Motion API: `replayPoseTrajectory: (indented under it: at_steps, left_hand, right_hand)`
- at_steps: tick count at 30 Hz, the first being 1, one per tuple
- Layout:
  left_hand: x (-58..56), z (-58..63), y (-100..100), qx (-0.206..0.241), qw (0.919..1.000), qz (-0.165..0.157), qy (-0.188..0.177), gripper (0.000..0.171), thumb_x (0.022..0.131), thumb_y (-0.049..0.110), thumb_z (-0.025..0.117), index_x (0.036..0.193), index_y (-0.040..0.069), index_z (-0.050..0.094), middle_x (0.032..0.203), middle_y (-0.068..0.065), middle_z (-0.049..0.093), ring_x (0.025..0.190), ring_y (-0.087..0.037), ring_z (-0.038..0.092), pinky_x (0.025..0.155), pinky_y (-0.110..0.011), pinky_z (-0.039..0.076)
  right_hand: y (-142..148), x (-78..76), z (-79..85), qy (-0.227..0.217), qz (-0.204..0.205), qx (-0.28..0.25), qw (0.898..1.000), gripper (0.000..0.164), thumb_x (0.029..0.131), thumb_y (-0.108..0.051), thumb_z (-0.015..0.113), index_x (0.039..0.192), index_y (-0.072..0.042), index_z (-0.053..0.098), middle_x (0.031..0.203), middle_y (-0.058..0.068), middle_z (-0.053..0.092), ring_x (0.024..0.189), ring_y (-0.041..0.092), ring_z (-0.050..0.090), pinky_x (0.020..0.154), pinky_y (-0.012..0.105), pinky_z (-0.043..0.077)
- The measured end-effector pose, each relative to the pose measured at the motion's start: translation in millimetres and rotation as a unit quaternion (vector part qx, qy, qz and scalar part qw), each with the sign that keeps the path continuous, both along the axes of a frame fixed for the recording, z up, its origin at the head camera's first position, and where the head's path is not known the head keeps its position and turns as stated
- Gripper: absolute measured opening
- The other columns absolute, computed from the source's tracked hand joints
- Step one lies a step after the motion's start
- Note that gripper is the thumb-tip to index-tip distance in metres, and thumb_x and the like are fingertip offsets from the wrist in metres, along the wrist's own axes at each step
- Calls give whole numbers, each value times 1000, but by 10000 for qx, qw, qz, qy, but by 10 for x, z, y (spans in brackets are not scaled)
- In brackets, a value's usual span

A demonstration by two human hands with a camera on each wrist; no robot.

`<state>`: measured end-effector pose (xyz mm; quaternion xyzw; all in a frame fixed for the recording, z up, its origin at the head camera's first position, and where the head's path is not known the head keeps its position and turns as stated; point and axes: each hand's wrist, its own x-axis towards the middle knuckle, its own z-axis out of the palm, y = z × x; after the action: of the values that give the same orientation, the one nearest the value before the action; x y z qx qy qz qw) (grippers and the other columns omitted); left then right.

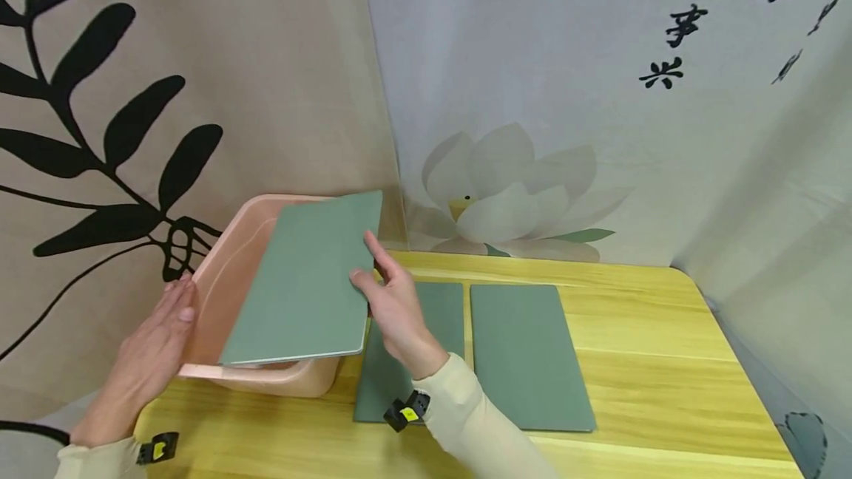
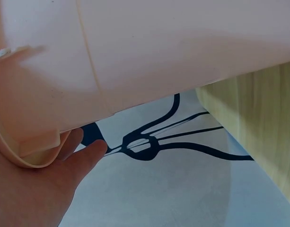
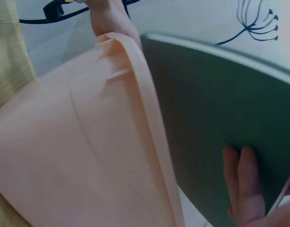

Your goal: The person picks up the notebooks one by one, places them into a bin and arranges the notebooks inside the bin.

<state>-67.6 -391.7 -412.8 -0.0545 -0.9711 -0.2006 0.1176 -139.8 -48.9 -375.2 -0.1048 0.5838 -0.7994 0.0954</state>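
A green notebook (image 1: 306,279) is tilted over the mouth of a pink plastic bin (image 1: 319,383). My right hand (image 1: 399,309) pinches its right edge, with the thumb on the upper face. Fingers (image 3: 249,179) of that hand lie against the notebook's underside in the right wrist view. My left hand (image 1: 149,350) rests at the bin's left rim, its fingers extended along the outside. The left wrist view has this hand (image 2: 40,189) right beside the lipped rim. Two more green notebooks lie flat on the table, one (image 1: 532,361) fully visible, the other (image 1: 386,383) partly behind my right arm.
The yellow wood-grain table (image 1: 665,375) extends to the right, with a rounded far corner. Patterned cloth curtains (image 1: 532,58) hang behind and on both sides. The bin stands near the table's left side, close to the left curtain.
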Motion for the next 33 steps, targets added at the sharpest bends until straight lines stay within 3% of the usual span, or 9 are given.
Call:
replayPoseTrajectory:
  at_steps: [3,6,9,15,18,23,29,33]
  left_hand:
    - [-8,1,16,11,10000,41,-13,57,115,25,20,160,-9,12,170,-25,5,158,-40,0,126,-54,-3]
    - [6,9,16,32,10000,80,-17,57,115,25,21,160,-9,13,170,-25,6,158,-42,1,125,-58,0]
    - [9,16,17,-11,10000,47,-26,57,115,25,20,161,-9,12,170,-25,5,158,-41,0,125,-59,-1]
    - [3,9,31,-5,10000,-40,-25,57,115,25,20,161,-8,12,170,-24,6,159,-35,-4,126,-48,-6]
    - [6,8,35,-45,10000,5,-38,57,115,25,20,161,-8,12,170,-23,5,159,-34,-4,126,-51,-4]
    - [3,13,49,-99,9999,25,-23,57,115,25,20,161,-8,12,171,-22,4,159,-31,-5,124,-62,3]
    - [10,12,59,-105,9999,-12,53,57,115,26,19,160,-9,14,171,-22,5,159,-31,-5,126,-53,-2]
    - [22,7,58,-112,9999,13,12,58,115,26,18,160,-9,12,171,-21,3,159,-32,-6,125,-52,-3]
  right_hand:
    - [-80,-21,4,55,-60,-63,9999,65,100,-12,62,160,-28,41,165,-1,35,89,5,60,64,19,52]
    - [-164,-47,13,-28,-69,-151,9999,67,100,-9,62,160,-27,39,163,-1,38,116,13,61,77,26,58]
    - [-229,-84,7,-182,-49,-292,9994,68,100,-6,61,161,-24,38,161,3,41,101,21,69,77,32,62]
    - [-323,-143,14,-245,5,-135,9996,68,101,-5,59,162,-21,35,161,10,41,89,18,69,74,35,63]
    - [-370,-149,18,-203,67,94,9997,67,102,-4,57,163,-19,33,163,11,38,92,22,71,75,38,63]
    - [-448,-149,7,-25,230,322,9992,66,103,-3,54,163,-12,30,162,18,38,114,27,67,83,35,61]
    - [-589,-135,50,309,397,1092,9927,63,104,-6,53,163,-11,30,158,14,45,92,13,70,72,26,58]
    - [-707,-118,66,520,428,1505,9863,63,104,-7,53,162,-6,31,161,11,41,109,7,65,88,20,54]
